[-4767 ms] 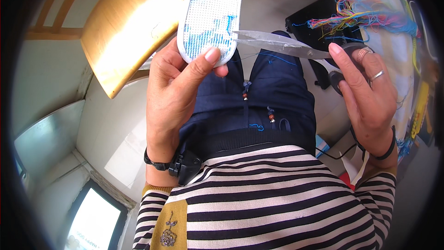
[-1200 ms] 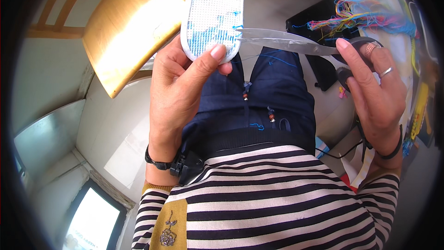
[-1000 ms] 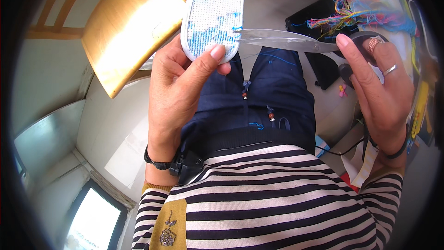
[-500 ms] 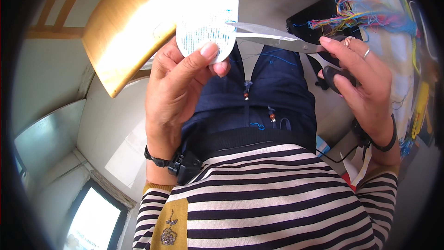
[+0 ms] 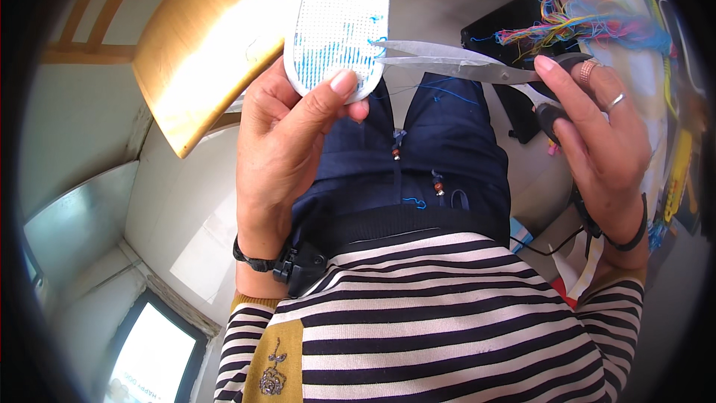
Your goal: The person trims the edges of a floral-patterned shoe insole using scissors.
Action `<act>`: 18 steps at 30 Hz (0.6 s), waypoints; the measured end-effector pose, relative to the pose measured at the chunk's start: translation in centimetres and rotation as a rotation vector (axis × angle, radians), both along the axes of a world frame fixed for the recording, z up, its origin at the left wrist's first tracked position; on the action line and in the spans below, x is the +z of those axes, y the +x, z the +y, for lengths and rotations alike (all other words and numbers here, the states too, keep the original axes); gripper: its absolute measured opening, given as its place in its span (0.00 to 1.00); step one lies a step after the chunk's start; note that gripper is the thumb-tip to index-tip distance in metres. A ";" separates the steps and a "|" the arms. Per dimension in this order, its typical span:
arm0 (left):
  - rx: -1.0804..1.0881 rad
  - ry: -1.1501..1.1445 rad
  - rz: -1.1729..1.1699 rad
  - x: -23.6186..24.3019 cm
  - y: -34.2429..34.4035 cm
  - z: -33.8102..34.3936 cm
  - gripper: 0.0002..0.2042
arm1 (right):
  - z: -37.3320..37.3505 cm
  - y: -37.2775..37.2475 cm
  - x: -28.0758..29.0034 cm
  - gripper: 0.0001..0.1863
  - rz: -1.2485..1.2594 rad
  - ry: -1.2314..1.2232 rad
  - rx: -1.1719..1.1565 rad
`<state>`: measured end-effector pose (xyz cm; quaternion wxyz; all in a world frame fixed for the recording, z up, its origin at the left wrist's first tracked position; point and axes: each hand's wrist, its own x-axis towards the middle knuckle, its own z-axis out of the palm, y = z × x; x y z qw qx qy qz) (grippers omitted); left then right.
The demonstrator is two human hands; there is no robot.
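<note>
My left hand [image 5: 283, 149] grips the lower rounded end of a white mesh insole [image 5: 339, 11] with blue stitching, thumb on its face. My right hand [image 5: 604, 142] holds large metal scissors [image 5: 485, 71] with black handles, fingers in the loops. The blades are slightly parted and point left, their tips at the insole's right edge beside small blue thread ends [image 5: 374, 41]. Loose blue threads [image 5: 447, 93] lie over my dark trousers below the blades.
A wooden chair seat [image 5: 201, 45] is at upper left. Tangled coloured threads [image 5: 582, 30] and a yellow tool [image 5: 675, 179] lie on a pale surface at right. A black object [image 5: 514, 116] is beyond my knees. A lit screen [image 5: 153, 343] sits at lower left.
Since half a second ago my right hand and the scissor handles have shifted right, the blades have parted a little, and the insole has tilted so its mesh shows more clearly.
</note>
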<state>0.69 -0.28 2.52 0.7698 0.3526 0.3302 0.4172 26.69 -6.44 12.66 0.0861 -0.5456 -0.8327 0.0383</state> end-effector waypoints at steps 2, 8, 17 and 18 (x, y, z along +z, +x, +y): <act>-0.001 0.007 0.006 0.1 0.0 -0.1 0.12 | 0.0 0.0 0.1 0.32 -0.035 0.022 0.034; -0.026 0.046 0.078 -0.2 0.1 0.0 0.12 | -0.3 -0.8 0.6 0.33 -0.186 0.101 0.048; -0.039 -0.121 -0.115 -0.7 -0.3 0.1 0.13 | 0.3 -0.6 -3.0 0.32 0.233 -0.061 -0.050; -0.058 -0.137 -0.140 -0.6 -0.2 0.1 0.14 | 0.3 -0.6 -3.5 0.32 0.233 -0.058 -0.050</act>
